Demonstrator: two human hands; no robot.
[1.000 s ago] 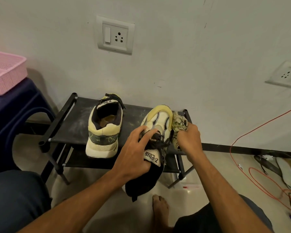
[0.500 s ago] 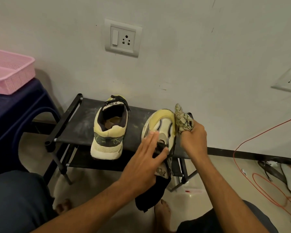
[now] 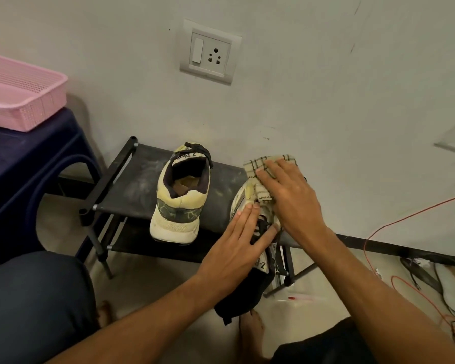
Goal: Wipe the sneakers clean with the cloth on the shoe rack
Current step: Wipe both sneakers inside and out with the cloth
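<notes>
- Cloth (image 3: 269,164): soft woven checked fabric, matt, creased.
- Shoe rack (image 3: 132,185): black fabric shelf, matt and dusty, on smooth dark tubes.
- Left sneaker (image 3: 179,203): yellowed mesh upper, rough scuffed sole.
- Far-left basket (image 3: 24,101): pink perforated plastic.
- Wall socket (image 3: 210,52): smooth plastic.

shoe rack (image 3: 134,185): against the wall, right of the stool (image 3: 32,158)
left sneaker (image 3: 180,203): on the rack's top, left part
right sneaker (image 3: 243,198): on the rack's right end, under the left hand (image 3: 237,248)
cloth (image 3: 258,165): on the right sneaker's front, under the right hand (image 3: 293,200)
basket (image 3: 29,111): on the stool
</notes>
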